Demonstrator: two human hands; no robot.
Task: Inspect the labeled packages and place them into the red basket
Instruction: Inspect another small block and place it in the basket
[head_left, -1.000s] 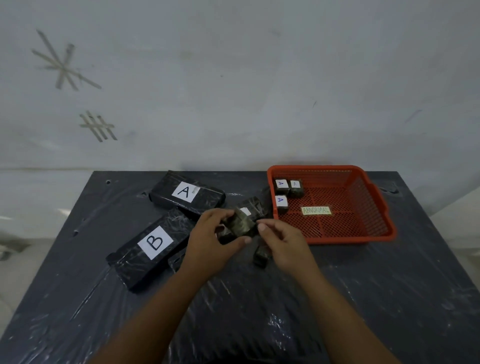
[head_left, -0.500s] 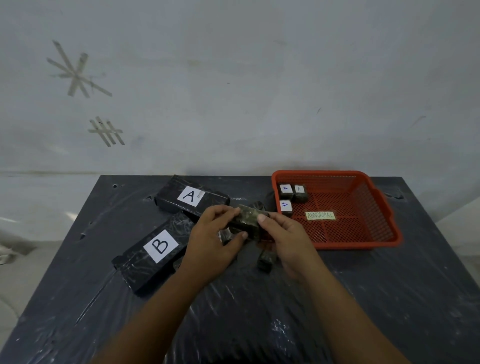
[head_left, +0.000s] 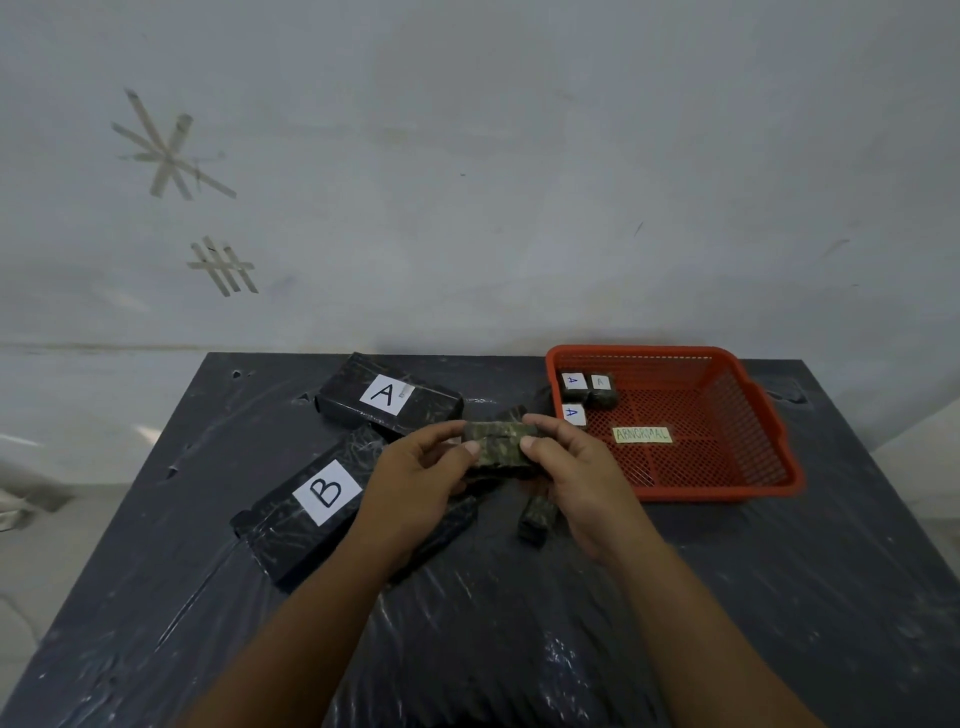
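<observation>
While three small packages already sit in the far left corner of the red basket (head_left: 774, 467), the job looks only partly done. Two of them, the far-left package (head_left: 573, 385) and the nearer package (head_left: 572, 414), show a white label marked A; the third package (head_left: 602, 388) beside them has a label too faint to read for certain. A yellowish tag (head_left: 642, 434) reading ABNORMAL lies on the basket floor, to the right of them.

Both hands are busy with the package in hand (head_left: 500, 446), a dark mottled block held just above the tabletop (head_left: 779, 597), between the big boxes and the basket's left wall. The left hand (head_left: 415, 483) has its grip pinched on the block's left end, thumb on the near face and fingers curled over the far side; the right hand (head_left: 576, 478) pinches the right end the same way. No label shows on the face turned to the camera, so this appears to be the inspecting step, with placing not yet done.

One more loose package (head_left: 537, 518) lies on the tabletop just near of the right hand, and part of another dark block (head_left: 511, 414) peeks out beyond the hands. At least these seem left to handle. Two large black boxes, box A (head_left: 389, 397) and box B (head_left: 311, 504), lie on the left; whether they belong in the basket I cannot tell.
</observation>
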